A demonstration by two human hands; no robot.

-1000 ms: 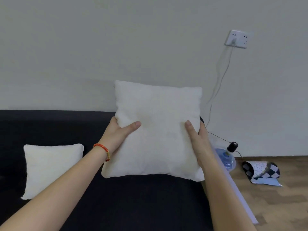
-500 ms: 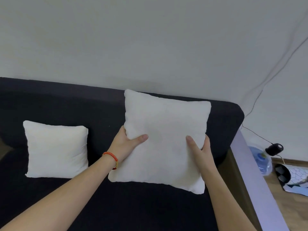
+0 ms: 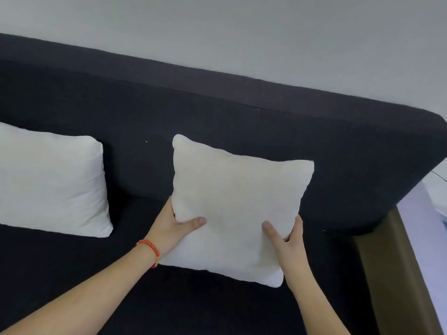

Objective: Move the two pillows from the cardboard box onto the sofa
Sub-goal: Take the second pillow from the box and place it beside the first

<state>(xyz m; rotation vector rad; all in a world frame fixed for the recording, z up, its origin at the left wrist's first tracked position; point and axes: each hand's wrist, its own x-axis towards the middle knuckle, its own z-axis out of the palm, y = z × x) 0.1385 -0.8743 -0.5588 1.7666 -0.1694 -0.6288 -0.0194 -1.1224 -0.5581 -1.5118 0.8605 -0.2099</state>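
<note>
A cream square pillow (image 3: 238,197) is held upright over the right part of the black sofa (image 3: 217,117), in front of the backrest. My left hand (image 3: 173,226) grips its left edge, thumb on the front; an orange bracelet circles that wrist. My right hand (image 3: 284,235) grips its lower right edge. A second white pillow (image 3: 50,182) leans against the backrest at the left, partly cut off by the frame. The cardboard box is out of view.
A plain grey wall (image 3: 242,32) rises behind the sofa. At the right end stands a brown sofa side with a pale lilac panel (image 3: 418,238) beyond it. Dark seat cushion (image 3: 72,262) stretches between and in front of the pillows.
Both hands have carried the pillow forward and down, from in front of the wall to low against the sofa backrest. The view has tilted down and closer to the sofa.
</note>
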